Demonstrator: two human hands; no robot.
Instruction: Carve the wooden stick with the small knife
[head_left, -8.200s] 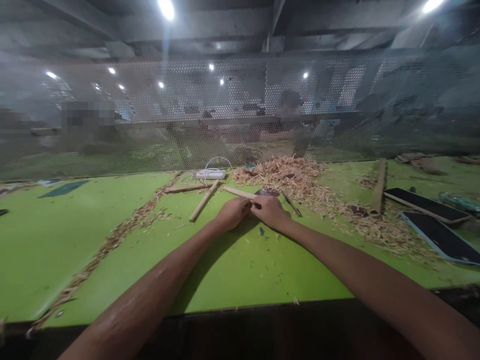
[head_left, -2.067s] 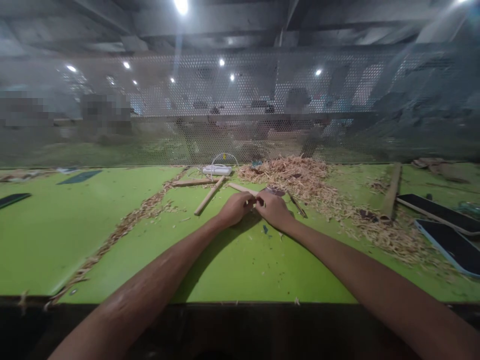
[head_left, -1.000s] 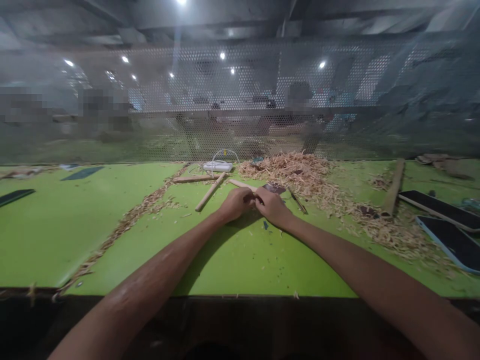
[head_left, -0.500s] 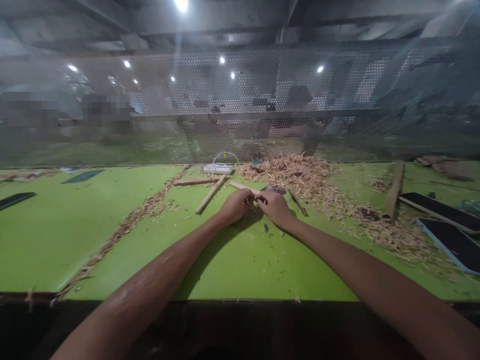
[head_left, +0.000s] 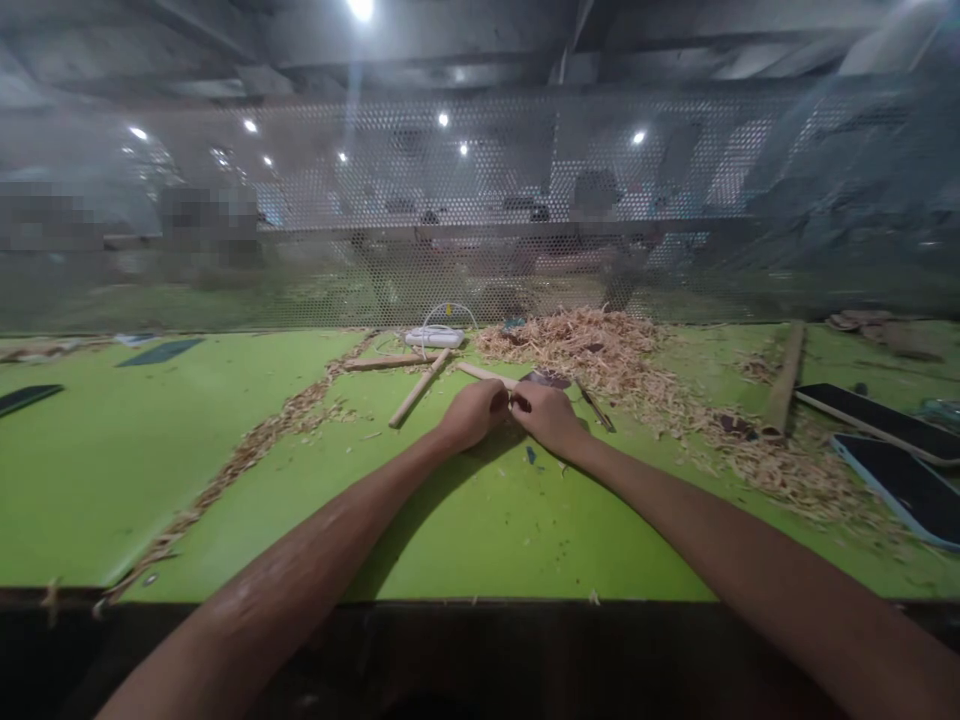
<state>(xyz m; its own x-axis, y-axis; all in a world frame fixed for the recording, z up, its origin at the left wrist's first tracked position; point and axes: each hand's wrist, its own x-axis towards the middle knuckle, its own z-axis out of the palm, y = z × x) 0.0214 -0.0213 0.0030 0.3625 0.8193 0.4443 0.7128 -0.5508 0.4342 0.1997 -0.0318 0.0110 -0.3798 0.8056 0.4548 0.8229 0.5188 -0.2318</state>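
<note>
My left hand and my right hand meet over the green table, fingers curled and fingertips close together. Whatever lies between the fingertips is too small to make out. Just beyond them a pale wooden stick lies slanted, its near end hidden by the hands. Another round stick rests to the left of my left hand. Behind my right hand is a dark flat piece. A thin dark tool lies to the right of that hand.
Wood shavings are heaped at the back and trail right. A white power strip sits by a perforated screen. Two phones and a thick wooden piece lie at right. Shavings line a seam at left.
Both hands stay in nearly the same place, with the fingers shifting slightly. The whole view has moved very slightly.
</note>
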